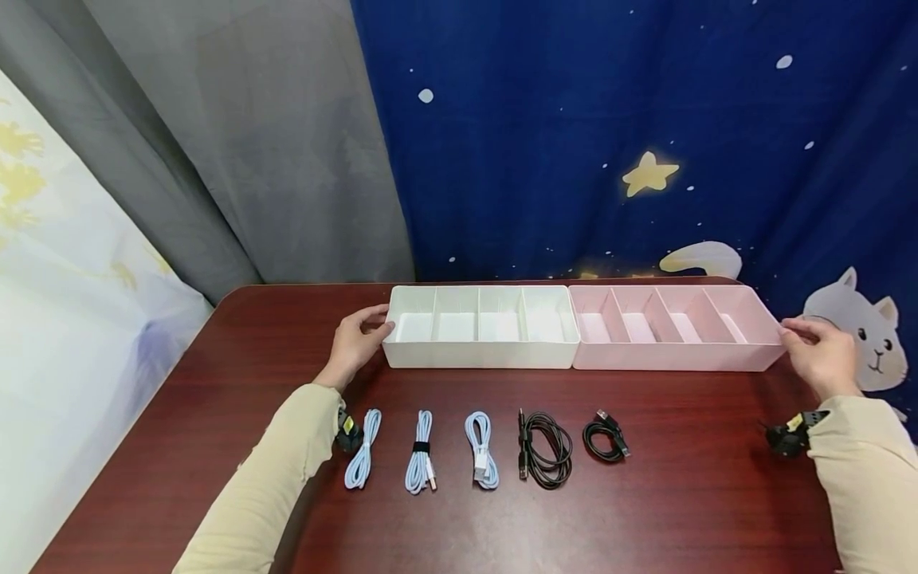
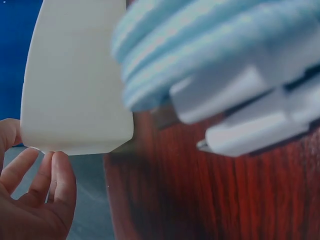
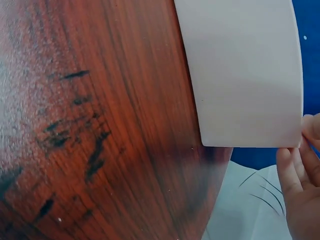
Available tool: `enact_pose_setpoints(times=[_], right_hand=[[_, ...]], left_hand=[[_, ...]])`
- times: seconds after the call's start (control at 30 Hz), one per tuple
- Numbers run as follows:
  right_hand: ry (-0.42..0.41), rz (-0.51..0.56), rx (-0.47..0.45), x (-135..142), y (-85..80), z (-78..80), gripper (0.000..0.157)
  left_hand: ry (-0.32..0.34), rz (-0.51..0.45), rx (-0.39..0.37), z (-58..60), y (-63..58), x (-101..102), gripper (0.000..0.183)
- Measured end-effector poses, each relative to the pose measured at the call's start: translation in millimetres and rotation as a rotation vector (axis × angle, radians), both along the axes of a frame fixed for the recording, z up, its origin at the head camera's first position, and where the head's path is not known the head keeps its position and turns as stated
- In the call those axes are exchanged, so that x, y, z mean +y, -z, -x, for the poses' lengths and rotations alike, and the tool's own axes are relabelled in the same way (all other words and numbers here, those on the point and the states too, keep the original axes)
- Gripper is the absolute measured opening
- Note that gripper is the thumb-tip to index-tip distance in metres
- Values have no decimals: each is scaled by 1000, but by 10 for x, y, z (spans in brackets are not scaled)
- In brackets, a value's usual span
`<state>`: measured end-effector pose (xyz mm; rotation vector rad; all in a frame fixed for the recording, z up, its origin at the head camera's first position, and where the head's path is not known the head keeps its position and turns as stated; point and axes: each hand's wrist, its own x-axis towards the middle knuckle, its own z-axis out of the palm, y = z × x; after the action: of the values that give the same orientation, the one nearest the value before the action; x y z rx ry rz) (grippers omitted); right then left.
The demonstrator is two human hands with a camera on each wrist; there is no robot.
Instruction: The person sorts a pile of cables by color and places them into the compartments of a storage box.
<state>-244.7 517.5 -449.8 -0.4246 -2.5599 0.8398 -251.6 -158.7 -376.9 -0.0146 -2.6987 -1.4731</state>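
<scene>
A white divided organizer box stands end to end with a pink divided organizer box, their short ends meeting. My left hand is at the white box's left end, thumb at the rim and fingers against the end wall. At the far right end of the pink box, my right hand holds in the same way, fingertips on its end wall. No items show in the compartments. In front lie light blue cable bundles and black cable bundles.
The boxes stand near the back edge of the dark red wooden table. Behind it hang a grey curtain and a blue curtain with stars and a cat. White patterned fabric hangs at the left.
</scene>
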Motion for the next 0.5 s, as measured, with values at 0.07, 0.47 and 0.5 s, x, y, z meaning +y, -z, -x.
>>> enact_pose_setpoints(times=[0.07,0.47,0.5], right_hand=[[26,2,-22,-17,7,-6,49],[133,86,-41,8,90,59,45],[138,94,-42,15,94,63,44]], left_hand=[[0,-5,-4,3,15,0,41],[13,-94,-29,60,57,-21,41],[13,-100,-32,66,61,-24,41]])
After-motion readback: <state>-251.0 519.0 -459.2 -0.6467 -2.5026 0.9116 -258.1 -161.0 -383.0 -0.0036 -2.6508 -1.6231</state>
